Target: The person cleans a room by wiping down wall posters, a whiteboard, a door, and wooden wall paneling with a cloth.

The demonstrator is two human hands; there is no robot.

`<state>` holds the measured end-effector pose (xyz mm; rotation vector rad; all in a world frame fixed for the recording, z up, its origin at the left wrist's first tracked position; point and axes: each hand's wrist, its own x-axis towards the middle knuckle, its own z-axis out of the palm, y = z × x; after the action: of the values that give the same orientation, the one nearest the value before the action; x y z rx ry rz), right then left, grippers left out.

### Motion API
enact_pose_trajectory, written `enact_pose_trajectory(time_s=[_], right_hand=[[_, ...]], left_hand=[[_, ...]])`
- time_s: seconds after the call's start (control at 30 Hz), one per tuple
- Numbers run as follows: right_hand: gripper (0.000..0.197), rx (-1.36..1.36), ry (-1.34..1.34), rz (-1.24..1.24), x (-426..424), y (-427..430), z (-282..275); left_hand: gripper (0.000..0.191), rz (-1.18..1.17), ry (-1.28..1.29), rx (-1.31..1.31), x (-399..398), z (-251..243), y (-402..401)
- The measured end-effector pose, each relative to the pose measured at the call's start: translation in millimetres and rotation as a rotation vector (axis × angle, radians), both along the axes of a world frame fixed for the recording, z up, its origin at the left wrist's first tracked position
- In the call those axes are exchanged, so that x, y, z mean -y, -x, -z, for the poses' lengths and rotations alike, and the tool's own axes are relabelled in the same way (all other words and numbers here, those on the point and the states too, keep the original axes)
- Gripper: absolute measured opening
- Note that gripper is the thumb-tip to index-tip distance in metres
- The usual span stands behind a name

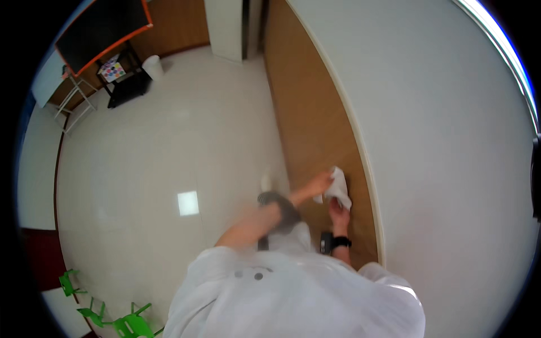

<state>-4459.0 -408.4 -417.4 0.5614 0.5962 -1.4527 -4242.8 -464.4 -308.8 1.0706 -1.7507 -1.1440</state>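
Note:
A crumpled white cloth (339,186) is held between both hands in front of the wood-coloured lower wall panel (312,110). My left hand (323,182) grips its upper left part, with that forearm reaching across from the left and blurred. From below, my right hand (338,210) holds the cloth's lower end; a black band with a small box-shaped device (334,243) is on that wrist. Whether the cloth touches the panel cannot be told. A dark band-like thing (281,211) surrounds the left forearm, also blurred.
A pale trim rail (357,131) tops the panel, below a grey-white wall (439,139). Across the glossy tiled floor (169,139) stand a screen (103,31) on a black stand, a white bin (153,67) and a folding frame (76,99). Green chairs (133,325) are at lower left.

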Motion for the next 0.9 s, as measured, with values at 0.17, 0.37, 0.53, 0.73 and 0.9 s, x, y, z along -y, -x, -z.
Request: enact_pose_trajectory(time_s=[0.17,0.37,0.53,0.73,0.9], right_hand=[[0.03,0.131,0.057,-0.057,146.6,-47.3,31.0],[0.038,-0.196,0.288,-0.31,296.8,-196.0,-47.4],[0.035,-0.29,0.392,-0.66,460.4,-322.3,-64.4],[0.03,0.03,0.506,-0.969,476.3,-550.3,-104.2],[0.036,0.007,0.372,-1.182,447.3,-689.7,-81.3]], left_hand=[[0.043,-0.153,-0.025,0.01,108.6,-27.9,-51.2],[0.041,-0.201,-0.229,0.001,192.7,-60.8,-209.2],[0.035,-0.465,-0.69,-0.262,215.0,-119.2,-348.4],[0.037,-0.646,-0.648,-0.107,150.4,-44.4,-518.1],[0.037,-0.932,-0.512,-0.336,137.6,-81.4,-640.9]])
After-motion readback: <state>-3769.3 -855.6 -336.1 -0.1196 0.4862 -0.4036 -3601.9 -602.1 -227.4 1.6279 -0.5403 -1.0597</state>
